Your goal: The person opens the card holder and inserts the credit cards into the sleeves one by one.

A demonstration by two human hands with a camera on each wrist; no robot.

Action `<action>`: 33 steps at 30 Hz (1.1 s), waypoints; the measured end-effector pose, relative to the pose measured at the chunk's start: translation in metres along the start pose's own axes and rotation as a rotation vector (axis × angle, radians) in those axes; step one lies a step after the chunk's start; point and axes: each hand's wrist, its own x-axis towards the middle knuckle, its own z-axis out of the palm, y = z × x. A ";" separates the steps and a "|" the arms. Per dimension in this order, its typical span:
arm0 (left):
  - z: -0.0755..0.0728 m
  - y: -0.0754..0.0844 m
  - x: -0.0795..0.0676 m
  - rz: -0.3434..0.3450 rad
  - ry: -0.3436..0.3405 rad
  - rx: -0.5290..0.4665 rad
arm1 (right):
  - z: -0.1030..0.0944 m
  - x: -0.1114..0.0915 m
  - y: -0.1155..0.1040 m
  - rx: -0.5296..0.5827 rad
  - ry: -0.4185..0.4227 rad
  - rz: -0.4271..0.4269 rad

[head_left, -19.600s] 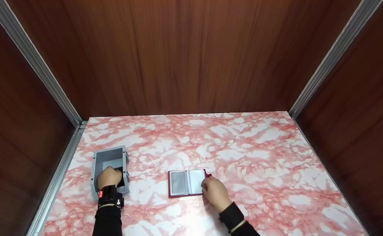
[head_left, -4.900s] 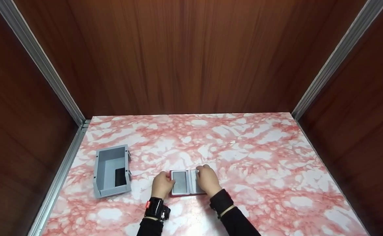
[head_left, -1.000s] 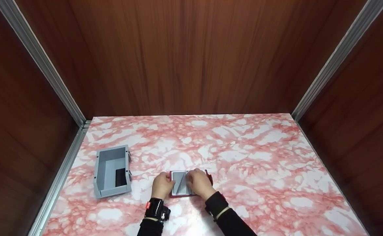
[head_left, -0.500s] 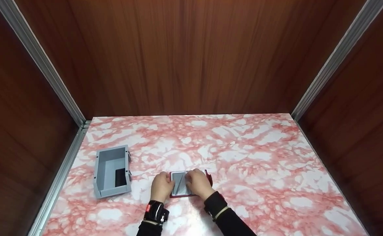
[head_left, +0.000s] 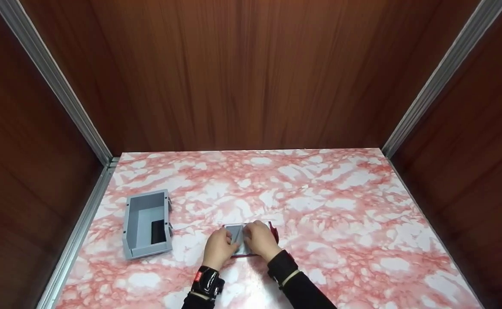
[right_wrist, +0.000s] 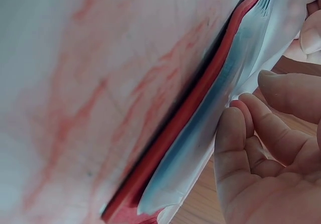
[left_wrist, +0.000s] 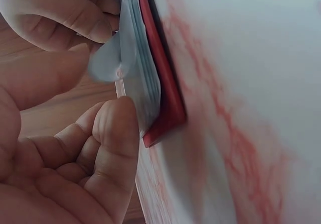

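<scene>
A red card holder [head_left: 245, 256] lies spread on the table, with clear plastic sleeves [right_wrist: 200, 128] inside its cover. My right hand [head_left: 261, 240] pinches one sleeve, which stands raised near the middle of the holder. From the left, my left hand [head_left: 220, 246] reaches over the holder's left side. In the left wrist view its thumb and fingers stand apart, and the raised sleeve's rounded corner [left_wrist: 105, 61] is close to the thumb tip. Whether the thumb touches that corner, I cannot tell.
A grey bin [head_left: 150, 251] stands to the left on the pink-and-white marbled table [head_left: 332, 206]. Inside it lies a black object [head_left: 158, 231]. Brown wood-grain panels [head_left: 251, 77] with metal corner rails [head_left: 62, 86] enclose the back and sides.
Earlier my left hand was in the bin, then at the holder's left edge; now it has shifted right over the left side. My right hand has moved left from the right side, lifting a sleeve.
</scene>
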 end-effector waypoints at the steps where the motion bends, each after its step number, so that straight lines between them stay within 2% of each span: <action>1: 0.000 0.000 0.000 0.003 -0.004 -0.003 | 0.000 0.000 0.000 0.003 0.002 -0.001; 12: 0.004 0.000 -0.001 0.027 -0.018 0.022 | 0.000 0.000 0.001 0.008 0.022 -0.017; 22: 0.010 -0.002 -0.003 0.035 0.039 0.084 | -0.003 -0.001 0.000 0.019 0.026 -0.023; 27: 0.012 -0.003 -0.003 0.033 0.048 0.083 | -0.006 0.000 0.000 0.011 0.070 -0.047; 33: 0.012 -0.004 -0.003 0.004 0.034 0.050 | -0.013 -0.001 0.000 0.044 0.120 -0.038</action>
